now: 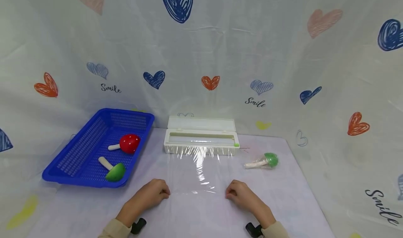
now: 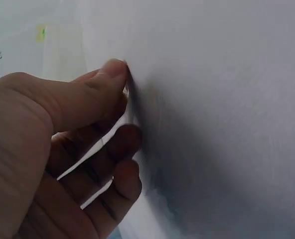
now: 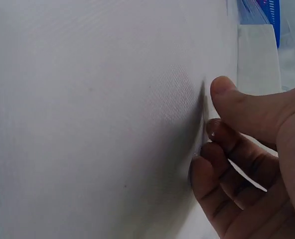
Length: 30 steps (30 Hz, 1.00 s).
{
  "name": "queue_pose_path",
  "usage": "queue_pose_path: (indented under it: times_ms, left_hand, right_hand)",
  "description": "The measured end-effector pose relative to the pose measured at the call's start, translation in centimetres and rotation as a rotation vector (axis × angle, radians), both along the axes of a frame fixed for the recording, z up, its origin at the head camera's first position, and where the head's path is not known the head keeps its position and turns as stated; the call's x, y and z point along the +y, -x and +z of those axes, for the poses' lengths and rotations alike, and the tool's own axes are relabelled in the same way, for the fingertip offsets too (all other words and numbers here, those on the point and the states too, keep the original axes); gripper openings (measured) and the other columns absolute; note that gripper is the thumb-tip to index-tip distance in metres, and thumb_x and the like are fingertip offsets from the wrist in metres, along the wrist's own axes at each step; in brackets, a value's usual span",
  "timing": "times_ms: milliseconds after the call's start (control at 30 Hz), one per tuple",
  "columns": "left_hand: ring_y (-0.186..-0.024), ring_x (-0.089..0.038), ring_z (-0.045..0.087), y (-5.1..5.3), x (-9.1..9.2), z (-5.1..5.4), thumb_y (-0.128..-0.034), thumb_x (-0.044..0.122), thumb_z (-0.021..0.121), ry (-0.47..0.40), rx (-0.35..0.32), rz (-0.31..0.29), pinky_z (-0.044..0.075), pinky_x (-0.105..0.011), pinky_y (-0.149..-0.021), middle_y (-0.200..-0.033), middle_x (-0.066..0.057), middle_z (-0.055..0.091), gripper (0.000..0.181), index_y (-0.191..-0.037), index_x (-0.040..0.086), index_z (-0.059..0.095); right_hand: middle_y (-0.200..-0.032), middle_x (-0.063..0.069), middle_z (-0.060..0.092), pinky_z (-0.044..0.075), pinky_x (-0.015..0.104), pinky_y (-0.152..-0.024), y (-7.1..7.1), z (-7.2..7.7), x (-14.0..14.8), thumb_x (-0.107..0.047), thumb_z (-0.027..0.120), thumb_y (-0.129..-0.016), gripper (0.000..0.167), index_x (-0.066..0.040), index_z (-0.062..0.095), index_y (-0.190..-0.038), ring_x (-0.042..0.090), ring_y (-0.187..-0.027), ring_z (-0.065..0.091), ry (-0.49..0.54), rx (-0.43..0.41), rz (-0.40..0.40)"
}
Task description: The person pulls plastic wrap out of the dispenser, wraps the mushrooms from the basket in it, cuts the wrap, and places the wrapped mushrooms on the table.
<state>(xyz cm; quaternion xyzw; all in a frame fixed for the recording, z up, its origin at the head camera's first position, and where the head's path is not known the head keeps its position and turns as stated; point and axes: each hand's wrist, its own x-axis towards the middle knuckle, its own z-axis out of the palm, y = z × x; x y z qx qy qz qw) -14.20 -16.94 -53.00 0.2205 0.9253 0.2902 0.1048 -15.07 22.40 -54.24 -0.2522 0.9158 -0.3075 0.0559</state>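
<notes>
A clear sheet of cling film stretches toward me from a white dispenser box whose lid stands up. My left hand pinches the sheet's near left corner. In the left wrist view, the left thumb presses against the forefinger, the other fingers bent loosely below. At the near right corner, my right hand holds the film with curled fingers. The right wrist view shows the right thumb above bent fingers; the film there is hard to make out. Between the hands, the sheet lies low over the table.
On the left sits a blue basket with a red spotted toy mushroom and a green toy mushroom in it. Another green mushroom, apparently wrapped in film, lies right of the box. A heart-printed curtain hangs behind the table.
</notes>
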Motion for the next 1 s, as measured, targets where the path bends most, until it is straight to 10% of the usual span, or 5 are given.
queue_pose_path:
  times_ms: [400, 600, 1000]
  left_hand:
    - [-0.066, -0.005, 0.051, -0.4, 0.4, -0.3, -0.0892, 0.030, 0.080, 0.017, -0.040, 0.189, 0.045, -0.026, -0.061, -0.070, 0.013, 0.061, 0.015, -0.082, 0.017, 0.077]
    - [-0.062, -0.006, 0.047, -0.8, 0.1, 0.0, -0.0814, 0.045, 0.085, 0.051, -0.019, 0.233, 0.039, -0.025, -0.057, -0.065, 0.012, 0.052, 0.033, -0.069, 0.024, 0.062]
    - [-0.069, -0.004, 0.050, 1.3, -4.1, 8.4, -0.0833, 0.022, 0.086, -0.169, 0.368, 0.198, 0.046, -0.021, -0.056, -0.079, 0.011, 0.060, 0.030, -0.107, 0.011, 0.072]
  right_hand:
    - [-0.081, -0.003, 0.072, 0.049, 0.023, -0.063, 0.0, 0.0, 0.9, -0.012, 0.075, -0.092, 0.005, -0.012, 0.076, -0.087, 0.007, -0.073, 0.060, 0.113, -0.158, -0.447]
    - [-0.077, -0.003, 0.068, 0.050, 0.022, -0.061, 0.0, -0.3, 0.5, -0.006, 0.077, -0.088, 0.006, -0.009, 0.072, -0.085, 0.008, -0.068, 0.059, 0.113, -0.153, -0.405]
    - [-0.071, -0.004, 0.060, 0.044, 0.021, -0.057, 0.1, 0.0, 0.4, -0.004, 0.078, -0.085, 0.009, -0.009, 0.071, -0.083, 0.007, -0.065, 0.052, 0.064, -0.175, -0.300]
